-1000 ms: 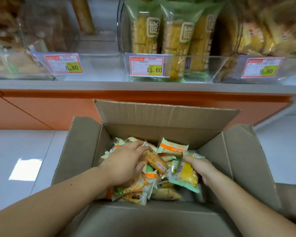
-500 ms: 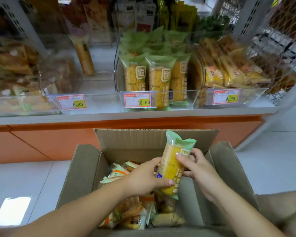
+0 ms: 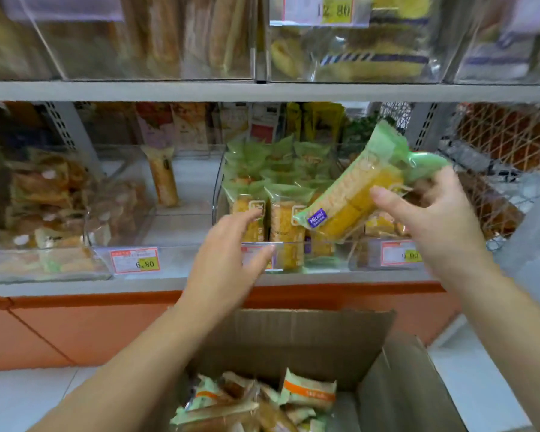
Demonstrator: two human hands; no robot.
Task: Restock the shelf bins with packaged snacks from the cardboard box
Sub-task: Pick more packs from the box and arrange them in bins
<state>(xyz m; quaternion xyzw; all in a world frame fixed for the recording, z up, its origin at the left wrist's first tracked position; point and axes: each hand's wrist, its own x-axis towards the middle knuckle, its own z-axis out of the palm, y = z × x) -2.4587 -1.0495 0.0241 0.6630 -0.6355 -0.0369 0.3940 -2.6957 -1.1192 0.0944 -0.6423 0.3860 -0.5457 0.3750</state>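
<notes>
My right hand grips a yellow snack packet with green ends, tilted in the air in front of the middle clear bin. That bin holds several matching green-and-yellow packets. My left hand is raised with its fingers spread and holds nothing, just in front of the bin's front wall and price tag. The cardboard box stands open below, with several mixed snack packets inside.
A nearly bare clear bin with one upright packet and a 6.80 tag sits left of the middle bin. Other filled bins lie at the far left and right. An upper shelf edge runs overhead.
Both hands rose out of the box toward the shelf. My left hand let go of the yellow packet; the right hand carries it alone, tilted, up to the middle bin.
</notes>
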